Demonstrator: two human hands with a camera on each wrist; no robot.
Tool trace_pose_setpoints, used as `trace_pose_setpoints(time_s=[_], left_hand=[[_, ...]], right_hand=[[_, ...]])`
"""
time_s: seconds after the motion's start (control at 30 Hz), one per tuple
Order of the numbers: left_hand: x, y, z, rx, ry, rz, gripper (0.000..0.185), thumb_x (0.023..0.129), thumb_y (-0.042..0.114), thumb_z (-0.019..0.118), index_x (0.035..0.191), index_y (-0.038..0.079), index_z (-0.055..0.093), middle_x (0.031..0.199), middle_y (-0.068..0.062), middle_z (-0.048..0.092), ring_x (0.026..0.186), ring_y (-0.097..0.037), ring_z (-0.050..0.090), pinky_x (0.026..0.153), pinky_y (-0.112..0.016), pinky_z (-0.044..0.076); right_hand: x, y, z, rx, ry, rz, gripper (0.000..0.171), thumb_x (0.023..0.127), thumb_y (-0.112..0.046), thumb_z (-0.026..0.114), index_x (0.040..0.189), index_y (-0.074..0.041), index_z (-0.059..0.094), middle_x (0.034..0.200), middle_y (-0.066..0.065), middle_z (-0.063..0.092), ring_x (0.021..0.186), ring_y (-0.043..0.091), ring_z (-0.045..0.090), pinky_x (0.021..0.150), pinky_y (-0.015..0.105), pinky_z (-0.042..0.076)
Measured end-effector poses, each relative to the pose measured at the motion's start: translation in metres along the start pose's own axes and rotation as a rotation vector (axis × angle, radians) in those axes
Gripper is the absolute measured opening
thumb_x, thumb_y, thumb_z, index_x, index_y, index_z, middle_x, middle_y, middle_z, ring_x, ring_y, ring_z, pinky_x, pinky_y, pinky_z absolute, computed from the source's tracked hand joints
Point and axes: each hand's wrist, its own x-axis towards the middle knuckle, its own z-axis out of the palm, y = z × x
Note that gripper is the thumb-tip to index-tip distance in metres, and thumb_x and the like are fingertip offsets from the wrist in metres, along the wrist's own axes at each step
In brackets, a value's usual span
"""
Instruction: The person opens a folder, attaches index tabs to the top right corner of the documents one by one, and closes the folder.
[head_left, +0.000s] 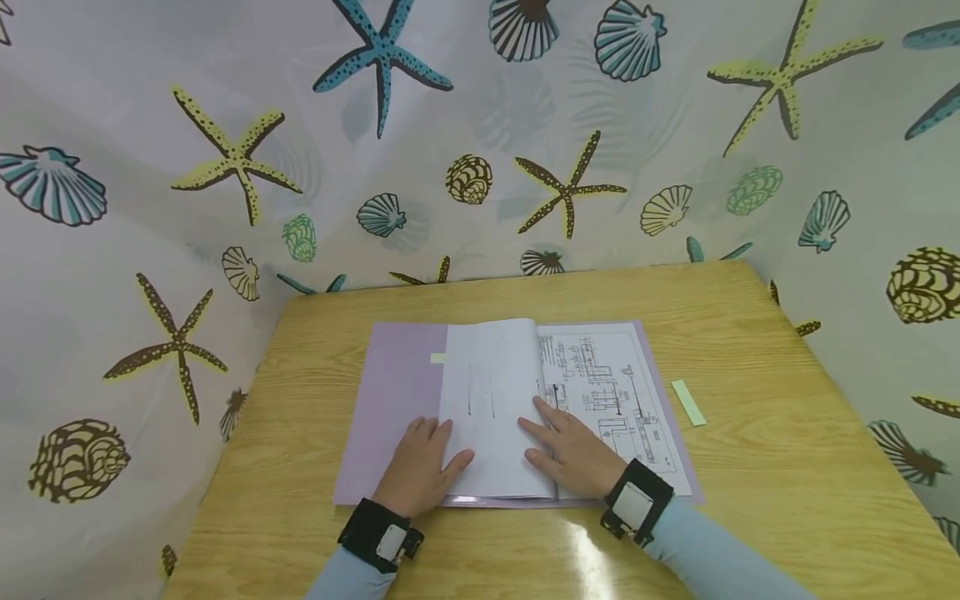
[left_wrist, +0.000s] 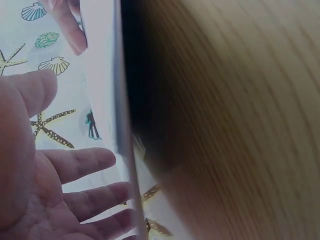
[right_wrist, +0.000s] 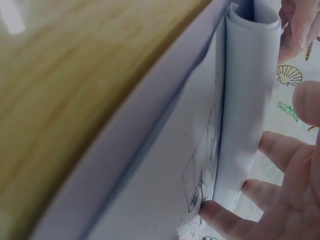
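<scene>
- We see a lilac folder (head_left: 397, 400) lying open and flat on the wooden tabletop (head_left: 750, 467), near its middle, with a stack of white sheets inside.
- One sheet (head_left: 491, 408) is turned over to the left, its blank back up; it arches at the fold rather than lying flat. The right wrist view shows that curl (right_wrist: 247, 100) standing proud of the pages below.
- Beneath it on the right, a page with line diagrams (head_left: 607, 392) is exposed.
- Left hand (head_left: 418, 471): fingers straight and slightly spread, pressing the turned sheet's lower left edge and the folder cover. Holding nothing.
- Right hand (head_left: 573, 450): fingers straight and apart, resting across the fold and onto the diagram page. No grip either.
- A pale green strip (head_left: 688, 402) lies on the tabletop just right of the folder, untouched; a small yellowish tab (head_left: 437, 358) sits on the inside cover.
- Our reading: the page turn is largely done; flattening the arched sheet looks unfinished.
</scene>
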Motion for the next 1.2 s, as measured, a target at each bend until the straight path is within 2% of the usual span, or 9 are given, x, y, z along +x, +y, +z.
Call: trace_pose_setpoints(time_s=[0.27, 0.53, 0.87, 0.97, 1.03, 1.13, 1.2], left_hand=[[-0.001, -0.002, 0.002, 0.050, 0.019, 0.013, 0.064, 0.093, 0.054, 0.053, 0.131, 0.003, 0.057, 0.136, -0.022, 0.050, 0.130, -0.039, 0.041, 0.106, -0.054, 0.034], [-0.001, 0.001, 0.000, 0.023, 0.037, 0.022, 0.062, 0.093, 0.053, 0.053, 0.132, 0.005, 0.058, 0.138, -0.020, 0.050, 0.133, -0.037, 0.039, 0.109, -0.052, 0.031], [-0.001, 0.001, -0.002, 0.003, 0.059, 0.037, 0.059, 0.093, 0.050, 0.055, 0.131, 0.006, 0.058, 0.137, -0.018, 0.051, 0.134, -0.035, 0.038, 0.111, -0.051, 0.028], [-0.002, 0.002, -0.003, -0.001, 0.063, 0.040, 0.058, 0.094, 0.050, 0.055, 0.132, 0.005, 0.057, 0.138, -0.018, 0.050, 0.135, -0.035, 0.037, 0.111, -0.050, 0.027], [-0.002, 0.002, -0.004, -0.002, 0.066, 0.042, 0.058, 0.094, 0.049, 0.054, 0.132, 0.005, 0.057, 0.138, -0.018, 0.050, 0.135, -0.035, 0.037, 0.111, -0.050, 0.027], [-0.004, 0.002, -0.007, -0.004, 0.083, 0.047, 0.058, 0.094, 0.049, 0.054, 0.132, 0.005, 0.057, 0.138, -0.018, 0.050, 0.135, -0.035, 0.037, 0.111, -0.050, 0.028], [-0.005, 0.002, -0.010, -0.008, 0.099, 0.049, 0.058, 0.094, 0.048, 0.054, 0.132, 0.005, 0.057, 0.137, -0.018, 0.051, 0.134, -0.035, 0.038, 0.110, -0.050, 0.029]], right_hand=[[0.001, 0.003, 0.003, 0.000, -0.002, -0.005, 0.052, 0.100, -0.043, 0.045, 0.145, -0.016, 0.045, 0.158, 0.016, 0.018, 0.139, 0.040, 0.028, 0.110, 0.053, 0.026], [0.001, 0.006, -0.002, 0.052, -0.007, 0.023, 0.051, 0.101, -0.046, 0.040, 0.146, -0.024, 0.042, 0.159, 0.008, 0.015, 0.141, 0.034, 0.026, 0.111, 0.050, 0.026], [-0.005, 0.008, -0.017, 0.134, 0.071, 0.006, 0.048, 0.102, -0.040, 0.042, 0.145, -0.019, 0.045, 0.158, 0.010, 0.022, 0.139, 0.036, 0.030, 0.107, 0.056, 0.030], [-0.009, 0.013, -0.024, 0.154, 0.109, 0.042, 0.050, 0.101, -0.037, 0.046, 0.147, -0.016, 0.041, 0.156, 0.011, 0.027, 0.139, 0.035, 0.030, 0.108, 0.056, 0.029], [-0.013, 0.018, -0.031, 0.155, 0.154, 0.088, 0.051, 0.100, -0.035, 0.050, 0.145, -0.012, 0.043, 0.151, 0.012, 0.035, 0.136, 0.033, 0.037, 0.106, 0.054, 0.033], [-0.022, 0.031, -0.044, 0.129, 0.247, 0.194, 0.050, 0.097, -0.033, 0.057, 0.139, -0.008, 0.049, 0.136, 0.014, 0.053, 0.119, 0.030, 0.053, 0.094, 0.050, 0.045], [-0.029, 0.042, -0.055, 0.104, 0.301, 0.282, 0.047, 0.095, -0.031, 0.060, 0.134, -0.006, 0.053, 0.123, 0.014, 0.060, 0.105, 0.028, 0.059, 0.083, 0.047, 0.050]])
